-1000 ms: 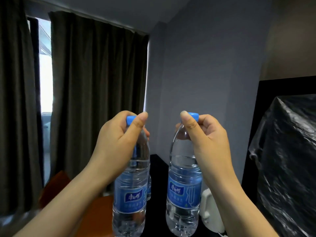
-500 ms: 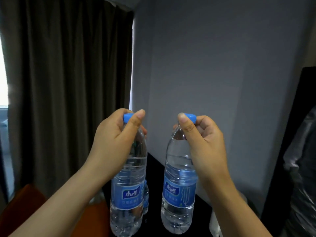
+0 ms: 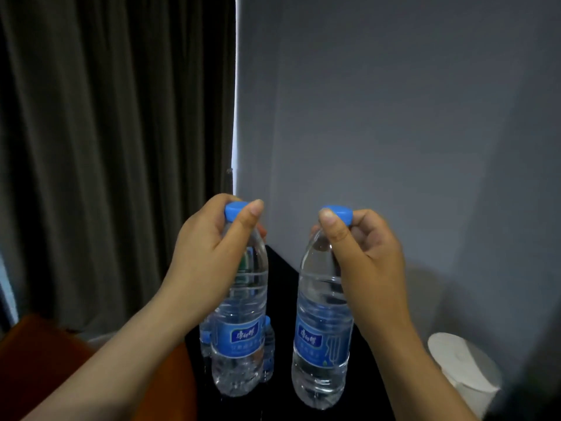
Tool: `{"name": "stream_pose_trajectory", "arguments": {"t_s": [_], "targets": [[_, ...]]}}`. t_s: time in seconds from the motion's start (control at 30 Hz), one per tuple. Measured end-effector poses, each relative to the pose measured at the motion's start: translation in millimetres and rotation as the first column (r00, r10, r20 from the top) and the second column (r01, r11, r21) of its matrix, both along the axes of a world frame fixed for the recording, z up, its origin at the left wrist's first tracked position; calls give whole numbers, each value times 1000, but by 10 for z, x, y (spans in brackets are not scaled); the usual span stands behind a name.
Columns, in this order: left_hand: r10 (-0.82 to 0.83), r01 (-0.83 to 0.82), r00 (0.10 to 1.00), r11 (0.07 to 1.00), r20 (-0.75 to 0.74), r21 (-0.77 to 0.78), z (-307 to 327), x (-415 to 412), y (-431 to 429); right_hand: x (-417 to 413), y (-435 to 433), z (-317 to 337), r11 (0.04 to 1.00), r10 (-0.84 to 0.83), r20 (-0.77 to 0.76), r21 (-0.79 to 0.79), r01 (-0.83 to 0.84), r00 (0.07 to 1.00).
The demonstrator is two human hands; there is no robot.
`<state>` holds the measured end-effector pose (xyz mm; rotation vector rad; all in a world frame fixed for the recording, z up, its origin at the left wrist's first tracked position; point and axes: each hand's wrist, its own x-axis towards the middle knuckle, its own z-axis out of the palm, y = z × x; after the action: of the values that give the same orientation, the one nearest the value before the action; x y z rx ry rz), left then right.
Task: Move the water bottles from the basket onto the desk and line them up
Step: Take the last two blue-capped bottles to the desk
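Two water bottles hang upright above the black desk [image 3: 285, 268], left bottle [image 3: 243, 323] pinched by left hand [image 3: 209, 256], right bottle [image 3: 323, 329] by right hand [image 3: 367, 256]; lower both level beside what are probably bottles behind.

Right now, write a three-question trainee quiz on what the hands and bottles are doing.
1. True or false: the left hand and the right hand each hold a bottle near its blue cap.
2. What stands at the right, beyond the right-hand bottle? A) a white paper roll B) a red mug C) a laptop
3. Fill in: behind the left-hand bottle, on the black desk, more ______ stand.

Key
1. True.
2. A, the white paper roll.
3. Bottles; the small bottles are mostly hidden, so no count is possible.
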<state>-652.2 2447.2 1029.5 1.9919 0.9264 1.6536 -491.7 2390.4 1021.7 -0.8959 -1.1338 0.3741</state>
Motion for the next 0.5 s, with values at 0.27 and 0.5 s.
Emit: {"name": "stream_pose_trajectory", "arguments": {"t_s": [0.27,0.5], "targets": [[-95,97,995,984,20,-148,-528,164,773,193,752,-568,989,-90,31,-112,93,995],[-198,175,978,945,-60,-277,-1219,273,1370,266,1111,-1189,944,-245,67,-212,253,967]]}}
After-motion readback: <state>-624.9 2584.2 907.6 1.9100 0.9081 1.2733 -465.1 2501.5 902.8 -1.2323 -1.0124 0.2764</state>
